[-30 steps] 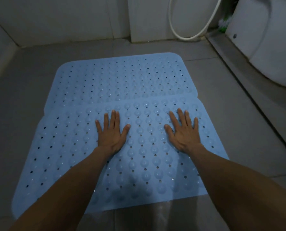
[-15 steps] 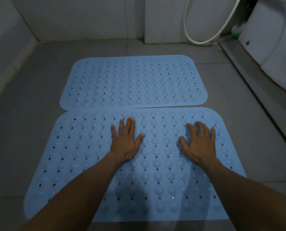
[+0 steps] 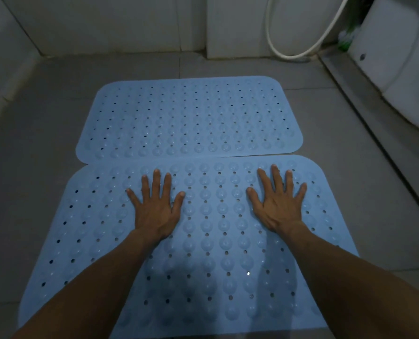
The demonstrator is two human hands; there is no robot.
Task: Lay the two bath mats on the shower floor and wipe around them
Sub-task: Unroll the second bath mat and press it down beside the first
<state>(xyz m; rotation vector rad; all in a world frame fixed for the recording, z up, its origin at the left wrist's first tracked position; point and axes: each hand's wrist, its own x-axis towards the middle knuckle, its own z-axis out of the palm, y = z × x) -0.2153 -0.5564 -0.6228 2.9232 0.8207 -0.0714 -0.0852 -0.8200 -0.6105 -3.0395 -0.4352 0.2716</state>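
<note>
The near pale-blue perforated rubber mat [image 3: 203, 241] has slid back off the far matching mat [image 3: 191, 118]; both now lie edge to edge on the grey tiled floor [image 3: 32, 155]. Left hand [image 3: 155, 211] and right hand [image 3: 278, 206] press flat, fingers spread, grasping nothing; wiping remains.

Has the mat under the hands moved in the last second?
Yes. The near mat has slid toward the person: it overlapped the far mat before, and now their edges just meet.
</note>
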